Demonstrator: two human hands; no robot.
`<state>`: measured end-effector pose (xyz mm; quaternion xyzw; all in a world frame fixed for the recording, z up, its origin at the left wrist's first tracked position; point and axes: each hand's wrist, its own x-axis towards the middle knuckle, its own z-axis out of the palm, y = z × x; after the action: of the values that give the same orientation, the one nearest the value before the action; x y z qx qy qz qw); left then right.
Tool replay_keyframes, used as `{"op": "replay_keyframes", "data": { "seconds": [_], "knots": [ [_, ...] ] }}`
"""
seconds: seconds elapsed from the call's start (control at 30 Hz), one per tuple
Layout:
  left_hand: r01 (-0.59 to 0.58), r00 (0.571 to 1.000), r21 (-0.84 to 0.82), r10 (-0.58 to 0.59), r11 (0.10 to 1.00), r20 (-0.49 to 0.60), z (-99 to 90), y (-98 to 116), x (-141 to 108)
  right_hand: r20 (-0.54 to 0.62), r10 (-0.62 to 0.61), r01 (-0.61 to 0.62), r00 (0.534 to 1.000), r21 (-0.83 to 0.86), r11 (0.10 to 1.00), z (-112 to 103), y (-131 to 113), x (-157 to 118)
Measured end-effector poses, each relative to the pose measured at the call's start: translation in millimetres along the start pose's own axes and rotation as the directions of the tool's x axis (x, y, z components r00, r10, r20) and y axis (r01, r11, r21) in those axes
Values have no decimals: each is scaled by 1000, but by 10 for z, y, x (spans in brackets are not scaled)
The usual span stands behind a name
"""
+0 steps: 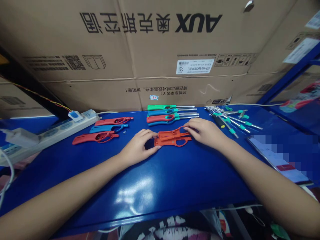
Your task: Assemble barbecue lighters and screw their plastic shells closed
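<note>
Two orange-red lighter shell halves (172,138) lie side by side on the blue table, their insides facing up. My left hand (141,146) grips their left ends between thumb and fingers. At the right end, my right hand (203,131) pinches the tip of the upper half. Beyond them sits a stack of green, blue and red lighters (161,115) with metal tubes. To the left are red and blue lighter shells (107,128) with small screws (124,132) beside them. Metal rods with teal parts (233,120) lie in a loose pile at the right.
A large cardboard box (150,43) stands behind the table (140,196). At the left, a white power strip (62,131) holds plugs and cables. A tablet or phone (277,160) lies at the right, near my right forearm. A yellow-and-black screwdriver (218,120) is among the rods.
</note>
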<state>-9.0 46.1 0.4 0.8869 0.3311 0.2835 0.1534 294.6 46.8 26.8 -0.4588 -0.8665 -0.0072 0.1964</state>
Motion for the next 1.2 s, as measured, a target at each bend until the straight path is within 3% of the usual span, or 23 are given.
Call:
{"op": "replay_keyframes", "data": {
  "seconds": [0.13,0.23,0.33,0.43,0.53,0.63,0.77,0.87,1.0,1.2],
  "knots": [
    [8,1000,24,-9,1000,4,12,-16,-8,-78,92,-83,993,115,990,-68,23,3],
    [28,1000,29,-28,999,-10,18,-26,-11,-58,136,-115,989,279,953,-148,-10,1],
    [38,999,4,-38,999,-22,19,-34,-9,76,31,-57,997,368,928,-217,-81,-17],
    [34,999,7,-34,999,-10,15,-38,-4,243,-117,31,963,328,944,-241,-164,-39],
    [37,999,20,-37,999,-11,13,-39,2,376,-118,47,919,191,980,-213,-222,-46],
    [24,1000,24,-24,999,-2,9,-36,7,431,-89,35,898,132,991,-173,-230,-42],
    [29,1000,43,-29,999,-1,-17,-7,8,436,-64,40,898,63,997,-190,-187,-40],
    [-17,1000,66,17,998,-1,-48,47,-2,352,-76,52,933,76,996,-249,-154,-48],
    [-137,987,92,128,986,95,-76,124,-24,248,-119,89,961,128,988,-254,-162,-64],
    [-135,985,89,125,987,117,-58,102,-31,301,-167,109,939,199,974,-112,-229,-64]
  ]
}}
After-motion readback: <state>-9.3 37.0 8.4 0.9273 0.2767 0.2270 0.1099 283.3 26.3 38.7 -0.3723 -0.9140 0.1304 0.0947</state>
